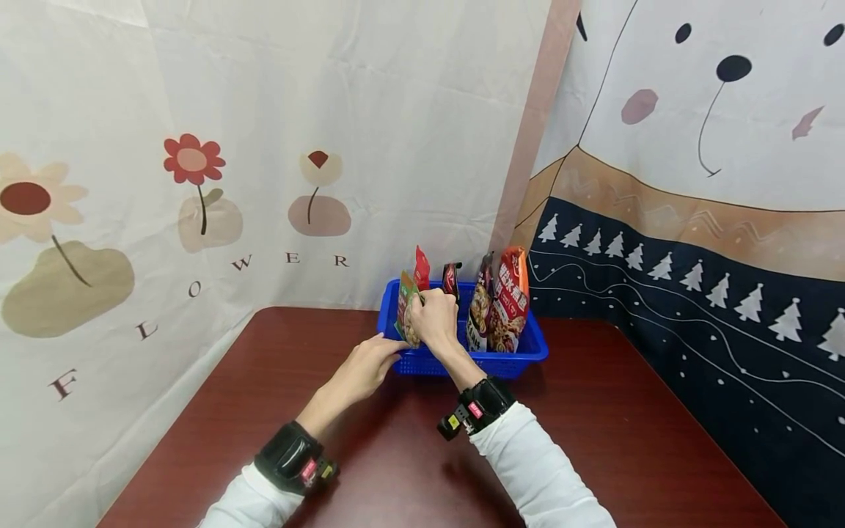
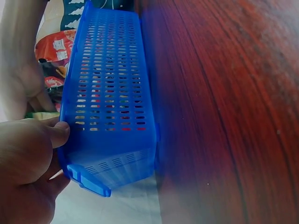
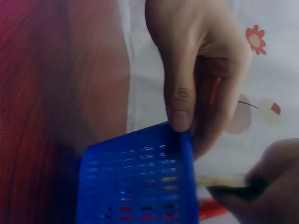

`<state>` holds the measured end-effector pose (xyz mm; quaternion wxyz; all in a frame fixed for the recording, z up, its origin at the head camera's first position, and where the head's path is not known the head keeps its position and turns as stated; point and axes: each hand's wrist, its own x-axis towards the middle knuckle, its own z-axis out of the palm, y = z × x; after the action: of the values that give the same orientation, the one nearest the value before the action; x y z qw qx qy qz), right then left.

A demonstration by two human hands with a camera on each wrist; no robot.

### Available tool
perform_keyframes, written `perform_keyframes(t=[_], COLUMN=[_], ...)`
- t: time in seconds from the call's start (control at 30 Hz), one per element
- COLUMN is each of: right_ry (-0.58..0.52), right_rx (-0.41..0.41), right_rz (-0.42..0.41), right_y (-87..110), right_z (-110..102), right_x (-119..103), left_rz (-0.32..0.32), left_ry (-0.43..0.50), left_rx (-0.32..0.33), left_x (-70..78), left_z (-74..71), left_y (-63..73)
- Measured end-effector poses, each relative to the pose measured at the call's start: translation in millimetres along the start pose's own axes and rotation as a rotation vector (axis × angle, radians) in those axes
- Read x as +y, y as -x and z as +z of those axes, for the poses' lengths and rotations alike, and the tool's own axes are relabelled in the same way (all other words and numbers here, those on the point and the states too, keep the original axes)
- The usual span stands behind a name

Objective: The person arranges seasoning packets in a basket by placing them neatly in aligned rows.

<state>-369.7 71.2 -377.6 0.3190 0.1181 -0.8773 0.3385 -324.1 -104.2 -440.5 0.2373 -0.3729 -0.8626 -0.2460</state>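
A blue plastic basket with slotted walls stands near the far edge of the table. My left hand holds its near left corner, the thumb pressed on the rim from outside. Over the basket's left end, my right hand pinches the top of a green snack bag, which stands upright just inside the rim. Behind it pokes up a red bag. The right wrist view shows the left thumb on the rim and the right hand blurred beside it.
A dark narrow packet, a dark bag and a red and orange bag stand upright in the basket. The brown table extends toward me. A printed white curtain hangs right behind the basket.
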Motion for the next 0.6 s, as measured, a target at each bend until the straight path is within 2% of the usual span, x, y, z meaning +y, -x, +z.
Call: perform_keyframes(t=[0.23, 0.5, 0.6], right_ry=[0.016, -0.019, -0.023], right_rx=[-0.066, -0.230, -0.262], right_rz=[0.100, 0.254, 0.277], right_y=[-1.9, -6.4, -8.6], right_z=[5.4, 3.3, 10.0], right_x=[1.6, 1.7, 9.5], left_rz=[-0.003, -0.003, 0.003], left_ry=[0.009, 0.007, 0.012], left_rx=[-0.009, -0.003, 0.006], left_x=[1.8, 0.4, -0.3], left_z=[-1.6, -1.0, -0.3], left_y=[0.0, -0.2, -0.1])
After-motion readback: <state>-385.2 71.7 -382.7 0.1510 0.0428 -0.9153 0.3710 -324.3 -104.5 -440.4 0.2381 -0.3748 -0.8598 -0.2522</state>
